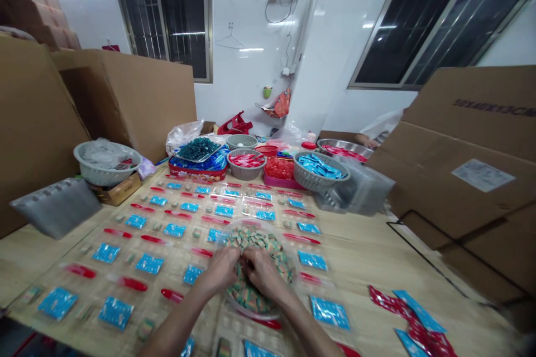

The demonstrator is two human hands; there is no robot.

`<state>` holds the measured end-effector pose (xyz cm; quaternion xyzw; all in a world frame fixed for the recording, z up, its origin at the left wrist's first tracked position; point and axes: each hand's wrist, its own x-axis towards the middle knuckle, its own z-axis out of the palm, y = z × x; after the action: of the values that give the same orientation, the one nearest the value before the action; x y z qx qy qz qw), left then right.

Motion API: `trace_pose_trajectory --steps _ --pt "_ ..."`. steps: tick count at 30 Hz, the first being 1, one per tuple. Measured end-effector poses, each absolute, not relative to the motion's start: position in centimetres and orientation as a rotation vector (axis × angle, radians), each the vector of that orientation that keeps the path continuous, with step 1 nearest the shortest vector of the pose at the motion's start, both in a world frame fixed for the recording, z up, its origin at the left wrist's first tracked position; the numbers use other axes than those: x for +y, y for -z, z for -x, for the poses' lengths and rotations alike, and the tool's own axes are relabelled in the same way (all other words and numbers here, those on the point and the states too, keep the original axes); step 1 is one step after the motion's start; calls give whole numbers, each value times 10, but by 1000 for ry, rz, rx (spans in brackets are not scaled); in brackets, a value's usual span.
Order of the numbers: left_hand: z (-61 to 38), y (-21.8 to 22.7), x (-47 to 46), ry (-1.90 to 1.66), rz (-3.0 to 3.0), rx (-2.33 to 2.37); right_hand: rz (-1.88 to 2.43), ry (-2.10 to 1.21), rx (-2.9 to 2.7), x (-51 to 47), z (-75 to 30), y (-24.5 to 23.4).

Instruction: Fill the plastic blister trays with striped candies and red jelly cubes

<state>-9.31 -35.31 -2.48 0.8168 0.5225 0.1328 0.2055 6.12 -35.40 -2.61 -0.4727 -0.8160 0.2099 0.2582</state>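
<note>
Nearest you, along the bottom of the frame, clear trays [234,328] lie over the desk [352,245], with blue packets [330,312] and red pens [133,283] in them. Just above, near the middle, stands the bowl [247,312], well filled with striped pieces [262,240]. Your left hand [224,269] and right hand [260,272] meet over it, fingers bent in among the pieces. You have the grip drawn in on both sides, but I cannot tell whether either holds a piece; your knuckles hide the fingertips.

At lower right, off the trays, lie red strips [389,301] and blue strips [419,310].

As for progress, the rows you have running up the frame look well along: nearly every tray that shows has its packet and pen. Pieces sit in many trays at left; in the column right of the bowl I make out none, so that part looks undone. Trays under your arms and the bowl are partly hidden.

Beyond the trays, across the middle of the frame, you have a basket [312,179] of blue packets and a smaller tub [245,173] of red and white pieces. Stacked clear trays stand at right [371,189] and left [56,207]. Farther off, cartons [153,100] flank the desk, and a co-worker's hand [366,140] shows by a steel bowl [335,145].
</note>
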Motion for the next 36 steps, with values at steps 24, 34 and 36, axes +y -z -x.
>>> trace_pose_trajectory --steps 24,34,36 --pt "39 45 -323 -916 -1372 1274 1338 -718 -2070 -345 -119 18" --pt "45 44 -327 -888 -1644 1130 1340 -736 -2047 -343 -111 18" --pt "44 44 -327 -876 -1657 1160 1338 -723 -2050 -345 -112 18"
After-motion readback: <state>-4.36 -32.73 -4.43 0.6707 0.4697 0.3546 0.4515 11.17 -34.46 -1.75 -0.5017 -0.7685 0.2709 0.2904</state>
